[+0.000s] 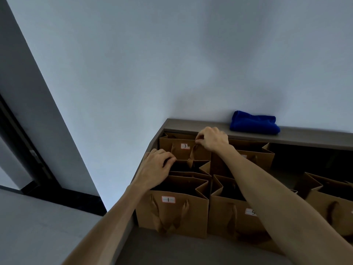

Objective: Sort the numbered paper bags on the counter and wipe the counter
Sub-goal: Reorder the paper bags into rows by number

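Brown paper bags stand upright and open-topped in rows on the grey table [191, 249], packed against its left edge. The near-left one, bag 1 [172, 211], carries a white label with a red border and a handwritten "1". Just right of it and touching, bag 5 [229, 215] shows a label reading "5", partly hidden by the right forearm. At the back left, bag 3 [181, 150] has a label marked "3". Between bags 1 and 3 stands the middle bag [191, 167], whose label cannot be seen. Behind bag 5 is another bag [252, 155]; its label is covered by the arm. A further bag [328, 196] stands apart at the right edge of view.

The left hand [155, 169] rests on the left rim of the middle bag, fingers curled over its edge. The right hand [212, 138] pinches the top rim of bag 3, fingers bent round the paper.

A folded blue cloth [255, 124] lies on the raised ledge [305, 136] along the wall, behind the bags. Bare table surface lies in front of bags 1 and 5, and a gap of open room separates the right-hand bag from the others.
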The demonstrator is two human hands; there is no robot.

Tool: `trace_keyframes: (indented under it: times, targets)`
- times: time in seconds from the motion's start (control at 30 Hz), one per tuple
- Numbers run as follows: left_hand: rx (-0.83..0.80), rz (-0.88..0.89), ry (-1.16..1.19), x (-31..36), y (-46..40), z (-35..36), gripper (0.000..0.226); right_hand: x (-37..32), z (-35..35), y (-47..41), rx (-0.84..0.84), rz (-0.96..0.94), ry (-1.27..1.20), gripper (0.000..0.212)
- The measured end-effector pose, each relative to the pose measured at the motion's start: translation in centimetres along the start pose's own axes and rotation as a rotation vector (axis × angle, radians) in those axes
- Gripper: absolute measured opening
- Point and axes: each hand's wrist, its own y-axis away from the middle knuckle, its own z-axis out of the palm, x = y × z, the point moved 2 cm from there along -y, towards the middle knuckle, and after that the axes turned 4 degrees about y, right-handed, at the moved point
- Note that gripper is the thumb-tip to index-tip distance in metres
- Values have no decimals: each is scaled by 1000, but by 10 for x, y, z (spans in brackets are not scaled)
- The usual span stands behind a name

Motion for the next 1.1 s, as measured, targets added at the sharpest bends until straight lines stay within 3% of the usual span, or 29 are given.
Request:
trace_keyframes:
  times: [0.2,0.37,0.5,0.73,0.97,1.03,1.1]
  targets:
    - [-6,-6,-14,-2,-2,1,22,-5,6,15,-97,-119,6,18]
    - [-13,-12,-15,-3,-1,1,21,3,-14,34,-32,-164,-40,25]
    - [-8,20,19,-2,-2,-3,19,33,-48,69,97,-133,-237,17]
    - [-51,25,37,17,-28,-12,16,107,-77,140,147,11,-292,14]
    - [-242,151,192,81,-50,9,18,135,-74,183,7,38,-219,10]
    - [-372,209,211,101,-48,16,19,136,-72,191,-79,-5,-210,11]
    - [-605,254,202,116,-44,25,23,136,-70,195,-181,-33,-195,18]
